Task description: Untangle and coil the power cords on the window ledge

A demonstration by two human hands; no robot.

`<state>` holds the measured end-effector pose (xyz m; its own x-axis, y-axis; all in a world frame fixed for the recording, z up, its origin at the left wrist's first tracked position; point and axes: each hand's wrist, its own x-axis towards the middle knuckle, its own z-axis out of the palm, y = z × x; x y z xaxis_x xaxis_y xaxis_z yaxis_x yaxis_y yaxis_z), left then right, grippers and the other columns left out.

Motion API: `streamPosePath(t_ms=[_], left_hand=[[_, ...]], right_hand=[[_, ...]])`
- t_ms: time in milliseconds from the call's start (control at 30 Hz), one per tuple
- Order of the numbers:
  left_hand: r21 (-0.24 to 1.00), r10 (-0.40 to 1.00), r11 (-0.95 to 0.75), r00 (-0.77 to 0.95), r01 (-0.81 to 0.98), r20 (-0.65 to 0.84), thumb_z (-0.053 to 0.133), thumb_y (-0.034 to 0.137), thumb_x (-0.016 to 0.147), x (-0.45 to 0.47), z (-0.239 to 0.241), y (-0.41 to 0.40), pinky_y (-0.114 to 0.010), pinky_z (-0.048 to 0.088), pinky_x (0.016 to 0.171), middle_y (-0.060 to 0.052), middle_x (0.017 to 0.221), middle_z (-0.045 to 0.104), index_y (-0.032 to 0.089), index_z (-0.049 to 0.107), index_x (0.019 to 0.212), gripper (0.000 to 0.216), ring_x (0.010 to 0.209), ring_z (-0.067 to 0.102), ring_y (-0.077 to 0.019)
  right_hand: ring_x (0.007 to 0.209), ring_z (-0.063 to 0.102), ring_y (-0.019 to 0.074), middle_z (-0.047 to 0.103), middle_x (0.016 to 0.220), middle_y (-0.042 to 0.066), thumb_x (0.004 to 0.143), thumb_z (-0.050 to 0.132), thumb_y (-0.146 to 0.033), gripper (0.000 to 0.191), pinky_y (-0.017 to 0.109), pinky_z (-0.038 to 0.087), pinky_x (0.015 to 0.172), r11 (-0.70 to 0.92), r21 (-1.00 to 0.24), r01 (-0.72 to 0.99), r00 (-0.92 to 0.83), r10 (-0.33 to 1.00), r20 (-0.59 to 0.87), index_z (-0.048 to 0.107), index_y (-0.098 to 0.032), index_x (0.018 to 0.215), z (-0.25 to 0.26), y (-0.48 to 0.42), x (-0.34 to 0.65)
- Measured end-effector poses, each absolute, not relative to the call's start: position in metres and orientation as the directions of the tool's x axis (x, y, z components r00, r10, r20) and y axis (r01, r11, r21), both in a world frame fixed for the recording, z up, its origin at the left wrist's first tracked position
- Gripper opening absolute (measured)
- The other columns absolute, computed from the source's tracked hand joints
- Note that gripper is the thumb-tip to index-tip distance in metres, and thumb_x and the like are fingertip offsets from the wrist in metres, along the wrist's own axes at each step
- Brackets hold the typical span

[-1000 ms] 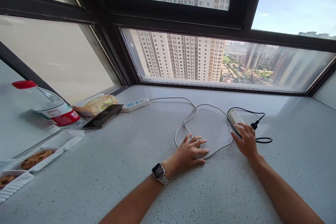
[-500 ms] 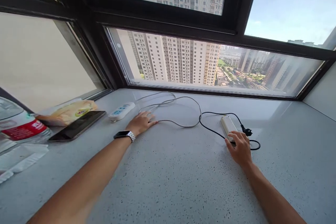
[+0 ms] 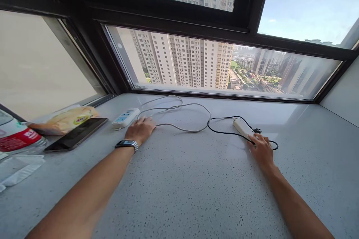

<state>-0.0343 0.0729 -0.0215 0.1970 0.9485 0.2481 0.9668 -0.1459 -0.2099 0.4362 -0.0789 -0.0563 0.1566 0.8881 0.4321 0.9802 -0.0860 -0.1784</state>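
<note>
My left hand (image 3: 140, 129), with a watch (image 3: 126, 144) on the wrist, lies closed over the white cable (image 3: 185, 130) just right of the white power strip (image 3: 125, 118) with blue sockets. The cable loops across the speckled counter (image 3: 182, 186) towards the window. My right hand (image 3: 260, 152) rests with its fingertips pressed on the near end of a beige power strip (image 3: 241, 126). A black cable (image 3: 221, 130) with a black plug (image 3: 256, 131) curls around that strip and passes under my fingers.
A dark phone (image 3: 75, 134) leans on a yellow snack packet (image 3: 66, 118) at the left. A water bottle (image 3: 17, 139) with a red label and a clear plastic tray (image 3: 17, 168) sit at the left edge. Black window frames (image 3: 224, 95) bound the far side.
My left hand has gone from the middle of the counter to the left, dragging the white cable to the blue-socket strip. My right hand stayed on the beige strip, which turned and slid slightly.
</note>
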Motion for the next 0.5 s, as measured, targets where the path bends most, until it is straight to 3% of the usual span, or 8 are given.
streamPosePath(t_ms=[267, 400, 500], left_hand=[[-0.231, 0.965, -0.115, 0.164, 0.966, 0.205, 0.039, 0.026, 0.089, -0.035, -0.016, 0.068, -0.039, 0.044, 0.085, -0.016, 0.117, 0.056, 0.011, 0.062, 0.09, 0.028, 0.11, 0.047, -0.0305], [-0.22, 0.973, -0.107, 0.148, 0.97, 0.179, 0.033, 0.024, 0.09, -0.034, -0.014, 0.067, -0.037, 0.046, 0.078, -0.017, 0.11, 0.057, 0.011, 0.061, 0.092, 0.031, 0.105, 0.049, -0.0301], [-0.202, 0.978, -0.077, 0.113, 0.976, 0.174, 0.032, 0.024, 0.09, -0.034, -0.013, 0.067, -0.037, 0.046, 0.075, -0.018, 0.106, 0.058, 0.01, 0.06, 0.094, 0.032, 0.103, 0.05, -0.0311]], right_hand=[[0.096, 0.051, 0.0292, 0.065, 0.111, 0.012, 0.092, 0.039, -0.039, 0.042, 0.037, 0.042, 0.075, -0.344, -0.431, 0.835, 0.534, 0.698, 0.477, 0.07, -0.017, 0.108, -0.057, -0.078, 0.498], [0.105, 0.049, 0.0352, 0.062, 0.116, 0.019, 0.089, 0.041, -0.04, 0.047, 0.041, 0.041, 0.079, -0.486, -0.555, 0.675, 0.73, 0.546, 0.41, 0.068, -0.008, 0.11, -0.055, -0.089, 0.537], [0.109, 0.048, 0.0375, 0.06, 0.12, 0.021, 0.088, 0.04, -0.043, 0.05, 0.043, 0.042, 0.078, -0.566, -0.594, 0.572, 0.817, 0.461, 0.347, 0.067, -0.009, 0.114, -0.05, -0.1, 0.567]])
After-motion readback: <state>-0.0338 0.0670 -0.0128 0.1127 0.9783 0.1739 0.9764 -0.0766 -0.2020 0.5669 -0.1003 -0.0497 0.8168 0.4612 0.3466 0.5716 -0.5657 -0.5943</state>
